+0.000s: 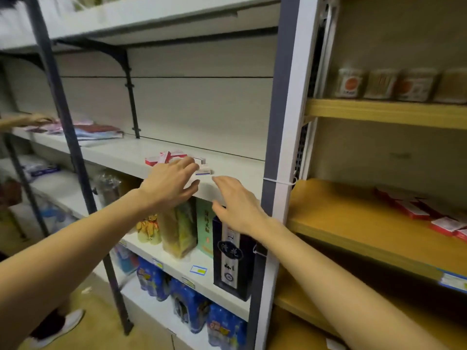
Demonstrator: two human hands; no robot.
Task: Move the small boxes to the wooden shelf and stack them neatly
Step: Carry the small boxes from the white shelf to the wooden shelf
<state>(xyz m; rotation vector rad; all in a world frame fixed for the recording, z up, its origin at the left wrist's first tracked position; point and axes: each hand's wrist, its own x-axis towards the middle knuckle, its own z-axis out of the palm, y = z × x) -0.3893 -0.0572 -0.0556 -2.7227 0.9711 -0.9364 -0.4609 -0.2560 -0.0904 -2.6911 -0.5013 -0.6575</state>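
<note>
From the head camera, a small loose pile of red-and-white small boxes (174,157) is seen lying on the white metal shelf (121,154), near its front edge and toward the right end, with one white box with a blue stripe (204,170) at the pile's near right corner. The left hand (169,184) is held over the near side of the pile with fingers spread and fairly straight, fingertips right at or on the boxes; whether contact is actually made can't quite be told, since the view is a bit blurred there. The right hand (238,207) is held just beside it to the right, fingers relaxed and loosely extended, nothing pinched or held, apart from the boxes. The wooden shelf (353,218) is found to the right, past the white upright post (285,147), and a few similar red-and-white boxes (417,210) are already laid on it toward the far right. Honestly, these look like light, thin cardboard cartons, so they're probably stiff enough to be stacked but easily crushed if squeezed hard, and a bit slick against each other. They'd best be taken by the long side edges, a few gathered together between both hands, not pinched at a corner. On the lower white shelf, a dark bottle box (231,258) and snack bags (178,228) are kept.
</note>
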